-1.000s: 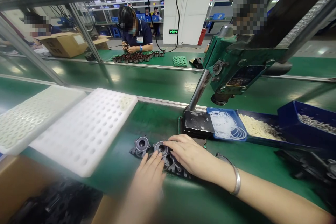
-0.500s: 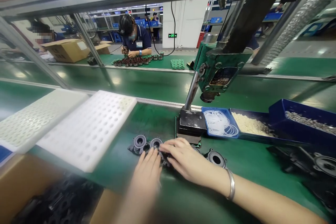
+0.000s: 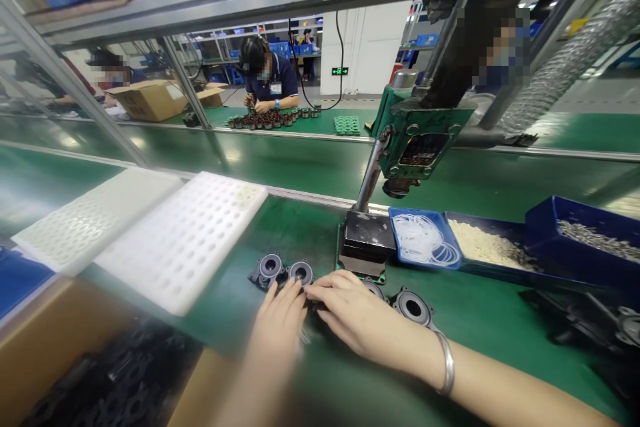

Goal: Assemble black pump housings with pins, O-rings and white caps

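Several black plastic housings with round ringed openings lie in a row on the green bench. At the row's left end one housing (image 3: 271, 267) shows its ring, and a neighbouring ring (image 3: 301, 269) sits just beyond my fingertips. My left hand (image 3: 279, 320) lies with its fingers stretched out against the near edge of these parts. Beside it, my right hand (image 3: 353, 310) has its fingers bent together over a black housing that they mostly cover. Under and behind my right wrist another housing (image 3: 414, 307) rests on the bench.
A green hand press (image 3: 417, 147) stands behind, its black base block (image 3: 369, 233) close to the parts. Right of it are a blue tray (image 3: 403, 257) of white rings and bins of small parts. White perforated boards (image 3: 170, 267) and a carton (image 3: 45, 340) of black parts lie left.
The view has shifted slightly, so the scene sits a little further right. Both hands stay at the same housings, with only slight finger movement.
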Tool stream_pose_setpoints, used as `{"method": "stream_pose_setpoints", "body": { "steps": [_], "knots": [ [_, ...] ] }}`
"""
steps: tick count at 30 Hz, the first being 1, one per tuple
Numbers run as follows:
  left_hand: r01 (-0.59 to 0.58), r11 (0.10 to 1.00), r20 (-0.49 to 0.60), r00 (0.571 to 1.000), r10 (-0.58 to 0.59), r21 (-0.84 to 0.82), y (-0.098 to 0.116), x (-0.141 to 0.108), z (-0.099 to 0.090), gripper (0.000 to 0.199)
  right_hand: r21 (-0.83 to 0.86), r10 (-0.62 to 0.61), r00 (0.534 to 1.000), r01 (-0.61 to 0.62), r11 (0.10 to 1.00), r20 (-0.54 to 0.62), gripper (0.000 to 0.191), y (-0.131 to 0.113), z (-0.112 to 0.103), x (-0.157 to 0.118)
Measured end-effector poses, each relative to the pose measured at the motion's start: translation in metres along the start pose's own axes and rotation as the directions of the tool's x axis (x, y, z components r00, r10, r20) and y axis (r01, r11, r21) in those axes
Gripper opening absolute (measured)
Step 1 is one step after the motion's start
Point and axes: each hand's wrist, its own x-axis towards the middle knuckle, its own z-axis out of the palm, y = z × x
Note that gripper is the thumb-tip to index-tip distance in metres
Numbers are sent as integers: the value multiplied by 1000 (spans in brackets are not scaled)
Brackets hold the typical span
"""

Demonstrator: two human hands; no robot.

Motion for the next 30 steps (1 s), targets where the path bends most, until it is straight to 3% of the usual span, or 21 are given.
{"method": "stream_pose_setpoints", "body": {
  "steps": [3,6,13,18,21,25,30],
  "knots": [
    [152,980,13,988,-152,-128,3,9,-12,26,248,112,994,-108,963,-1,21,-6,-14,0],
    [276,918,111,961,-254,-284,9,20,-19,28,407,173,984,-178,896,50,14,-11,-18,4],
    [310,869,198,948,-250,-386,16,26,-15,35,601,210,973,-224,767,96,19,-11,-11,5],
    [336,822,317,927,-201,-461,18,22,-13,40,604,286,947,-316,732,148,26,1,-16,-1],
    [314,791,334,931,-148,-525,20,18,-14,46,584,310,943,-322,745,124,29,10,-19,-3],
    [287,824,255,950,-180,-489,17,11,-19,49,440,356,934,-329,836,23,31,21,-15,-2],
    [283,882,160,958,-238,-378,2,-1,-23,40,114,343,935,-333,936,-87,19,31,-7,-2]
  ]
}}
